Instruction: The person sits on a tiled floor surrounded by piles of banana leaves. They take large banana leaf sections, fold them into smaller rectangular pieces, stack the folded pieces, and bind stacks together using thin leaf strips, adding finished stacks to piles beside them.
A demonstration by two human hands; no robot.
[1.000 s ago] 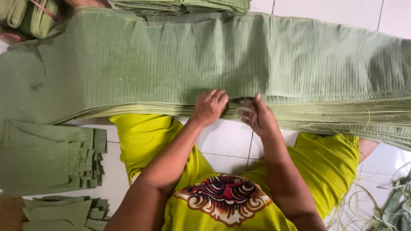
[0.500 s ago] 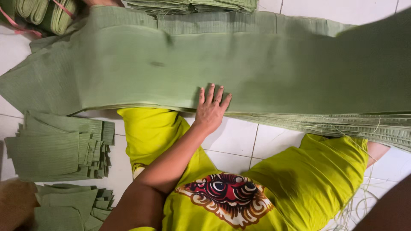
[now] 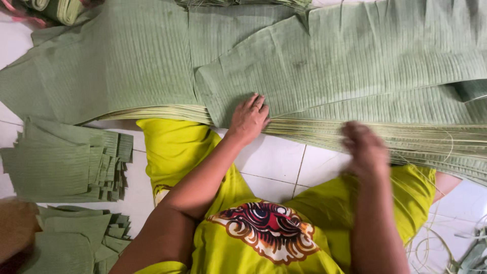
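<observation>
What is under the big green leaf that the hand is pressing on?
Under the top leaf pressed by the left hand lies a thick stack of leaves, seen only as layered edges. Whatever is beneath the stack is covered.

Looks like a home-style leaf-cutting workshop on a white tiled floor (image 3: 276, 162): long stacked green leaf sheets (image 3: 324, 71), piles of cut leaf pieces (image 3: 56, 162) at the left edge, rolled leaves (image 3: 58, 7) in the top-left corner.

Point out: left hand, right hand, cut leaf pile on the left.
left hand (image 3: 248, 119), head view, back of the hand, flat on the leaf sheet.
right hand (image 3: 366, 149), head view, blurred knuckles.
cut leaf pile (image 3: 48, 165), head view, top piece.
</observation>
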